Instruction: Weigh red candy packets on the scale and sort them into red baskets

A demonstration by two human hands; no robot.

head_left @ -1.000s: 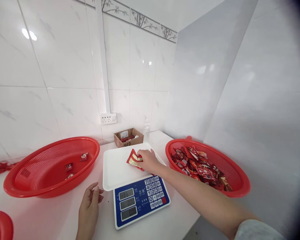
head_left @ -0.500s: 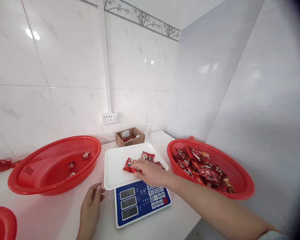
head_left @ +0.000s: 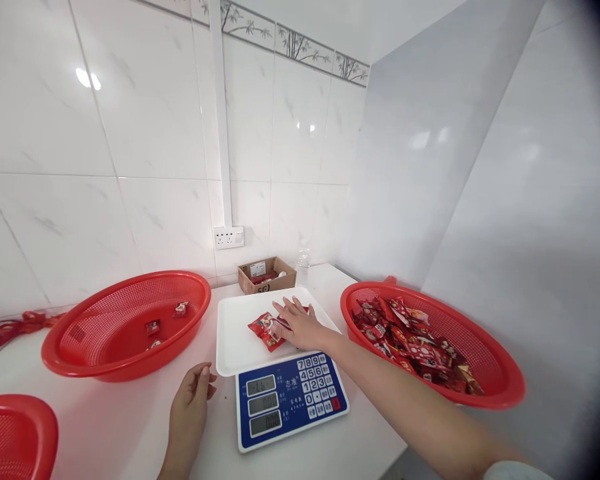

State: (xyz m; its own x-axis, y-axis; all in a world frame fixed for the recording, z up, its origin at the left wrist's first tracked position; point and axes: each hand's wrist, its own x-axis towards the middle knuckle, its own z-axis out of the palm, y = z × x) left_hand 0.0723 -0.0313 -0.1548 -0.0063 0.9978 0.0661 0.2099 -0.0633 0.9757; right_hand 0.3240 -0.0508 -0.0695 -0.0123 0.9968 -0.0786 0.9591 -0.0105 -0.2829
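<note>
Above the white weighing tray [head_left: 235, 330] of the scale, my right hand [head_left: 300, 325] has its fingers spread over red wrapped snack packets [head_left: 267, 329]. Part of the packets is hidden under the palm and fingers. It touches them but does not visibly grip any. My left hand [head_left: 191, 400] rests beside the tray's front left corner, fingers curled in and the thumb against them, with nothing visible inside. The scale's blue panel [head_left: 290, 430] with keys and small displays faces me.
To the right a red basket [head_left: 517, 393] holds many red and brown wrapped packets. At left, another red basket [head_left: 55, 353] has several small packets. A third red basket [head_left: 50, 433] is cut off at lower left. Behind the tray stand a cardboard box [head_left: 267, 287] and a clear bottle [head_left: 303, 255].
My right hand's fingers have gone from curled around the packets to spread over them. The packets sit closer together. The view has shifted slightly left, and my left hand keeps its pose.
</note>
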